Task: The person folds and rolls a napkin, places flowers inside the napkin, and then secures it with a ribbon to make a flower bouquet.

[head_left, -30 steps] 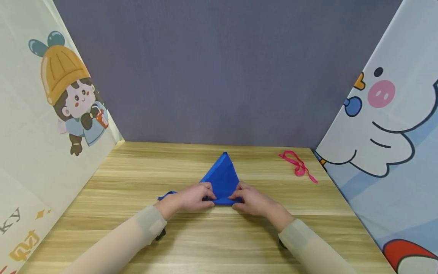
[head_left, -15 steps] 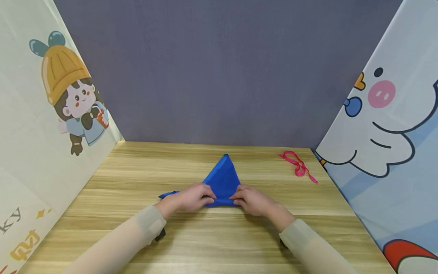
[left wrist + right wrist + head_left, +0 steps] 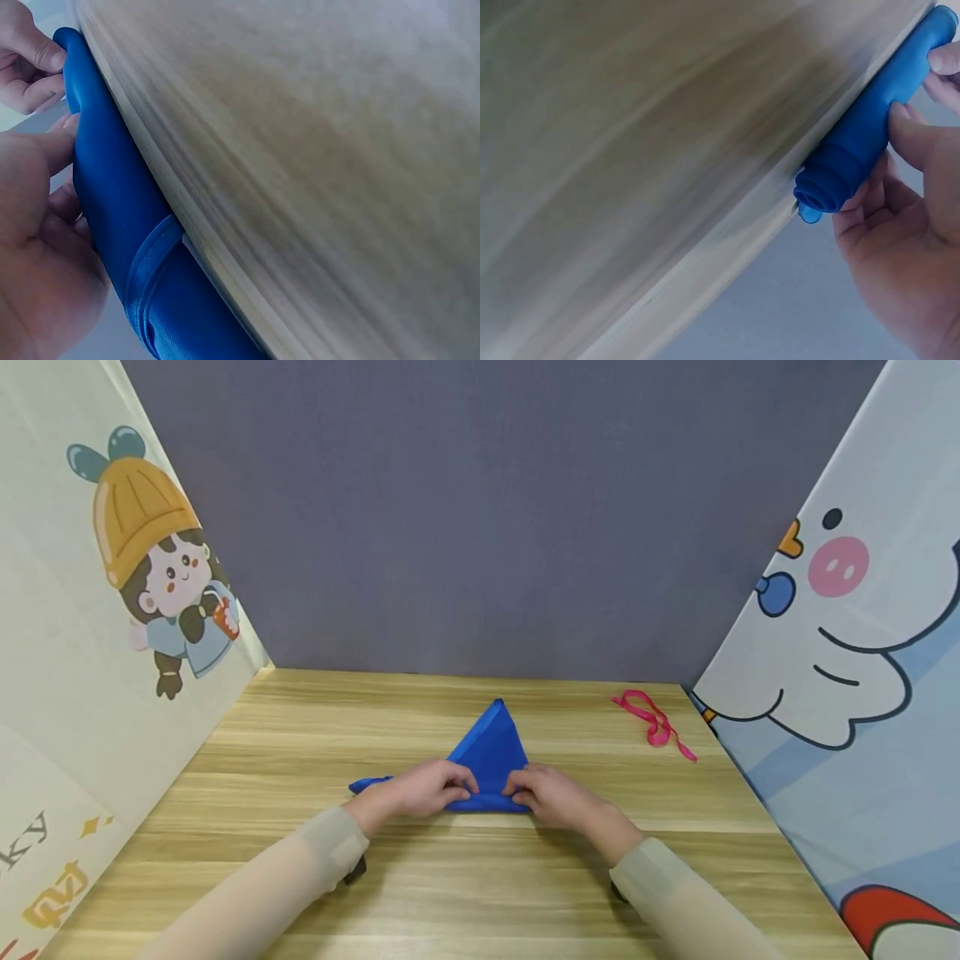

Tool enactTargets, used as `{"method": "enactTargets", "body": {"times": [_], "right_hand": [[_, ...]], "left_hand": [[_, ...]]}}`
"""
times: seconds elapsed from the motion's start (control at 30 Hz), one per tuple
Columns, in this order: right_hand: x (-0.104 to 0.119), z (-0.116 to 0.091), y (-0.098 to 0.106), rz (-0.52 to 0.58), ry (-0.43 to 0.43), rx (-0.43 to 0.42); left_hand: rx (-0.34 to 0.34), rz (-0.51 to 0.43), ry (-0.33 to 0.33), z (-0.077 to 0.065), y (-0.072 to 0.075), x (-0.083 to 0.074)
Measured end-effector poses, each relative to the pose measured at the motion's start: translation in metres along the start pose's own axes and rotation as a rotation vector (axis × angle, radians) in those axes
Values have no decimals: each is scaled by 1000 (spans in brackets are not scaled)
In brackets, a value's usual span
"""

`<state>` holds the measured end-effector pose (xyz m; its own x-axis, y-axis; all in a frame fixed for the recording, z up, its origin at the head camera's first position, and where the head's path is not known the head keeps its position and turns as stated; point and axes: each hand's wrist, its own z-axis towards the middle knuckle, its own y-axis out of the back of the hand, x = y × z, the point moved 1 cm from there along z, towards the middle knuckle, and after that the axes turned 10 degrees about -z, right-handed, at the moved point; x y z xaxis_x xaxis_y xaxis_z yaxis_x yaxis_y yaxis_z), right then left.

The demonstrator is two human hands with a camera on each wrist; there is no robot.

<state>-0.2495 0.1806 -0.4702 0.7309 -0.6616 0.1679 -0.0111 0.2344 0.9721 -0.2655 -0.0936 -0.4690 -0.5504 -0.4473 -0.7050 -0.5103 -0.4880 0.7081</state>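
A blue cloth (image 3: 491, 752) lies mid-table, its far part a triangle whose point faces away from me. Its near edge is rolled into a tube, and the right wrist view shows spiral layers at the end of the roll (image 3: 870, 127). My left hand (image 3: 431, 789) pinches the roll between thumb and fingers left of its middle. On the other side, my right hand (image 3: 553, 795) pinches it the same way. A blue strip (image 3: 370, 783) of fabric pokes out beyond my left wrist. In the left wrist view a band (image 3: 154, 259) crosses the blue fabric (image 3: 112, 165).
A pink ribbon (image 3: 654, 727) lies loosely curled at the table's back right. Behind the wood-grain table (image 3: 480, 885) rises a grey panel (image 3: 480, 527). Printed cartoon panels flank it on the left (image 3: 45, 652) and right (image 3: 900, 693).
The triangle's tip has come slightly toward me and to the right. The rolled near edge looks a little thicker. Both hands have stayed nearly in place on it.
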Motion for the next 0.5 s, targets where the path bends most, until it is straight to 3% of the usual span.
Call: {"method": "enactTargets", "body": {"times": [0.2,0.33,0.5], "right_hand": [[2,-3,0,-114,15,-48],[4,-4,1,-120,-4,-45],[4,-4,1,-61,-37,9]], "left_hand": [[-20,187,-33,0,-2,-5],[-25,220,3,-2,-3,-8],[-12,206,1,-2,-4,-9]]}}
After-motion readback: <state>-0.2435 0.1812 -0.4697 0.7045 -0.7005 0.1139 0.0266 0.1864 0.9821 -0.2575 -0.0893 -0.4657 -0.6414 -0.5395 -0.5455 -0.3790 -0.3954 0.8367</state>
